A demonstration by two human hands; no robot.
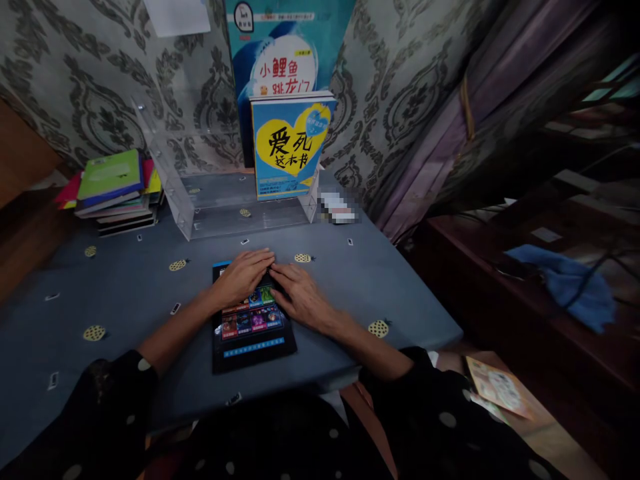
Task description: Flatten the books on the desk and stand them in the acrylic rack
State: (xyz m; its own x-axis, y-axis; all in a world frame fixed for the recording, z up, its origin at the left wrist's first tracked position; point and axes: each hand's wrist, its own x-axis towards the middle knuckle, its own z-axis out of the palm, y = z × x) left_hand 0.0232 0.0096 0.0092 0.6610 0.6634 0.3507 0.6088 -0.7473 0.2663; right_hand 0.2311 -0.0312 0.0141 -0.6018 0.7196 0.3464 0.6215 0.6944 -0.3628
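A black book (253,357) with small colourful pictures and a blue strip on its cover lies flat near the front of the table. My left hand (243,277) rests palm down across its upper part, fingers stretched toward the right. From the other side my right hand (299,293) lies flat over the book's upper right edge. The fingertips of both hands come close together near the book's top. Neither hand grasps anything, and the top of the cover is partly hidden beneath them.
Behind the book stands a clear plastic rack (240,227), with a blue and yellow book (287,150) upright at its right and a tall teal book (295,40) behind. Stacked books (113,183) sit at the left. A blue cloth (565,283) lies on the right.
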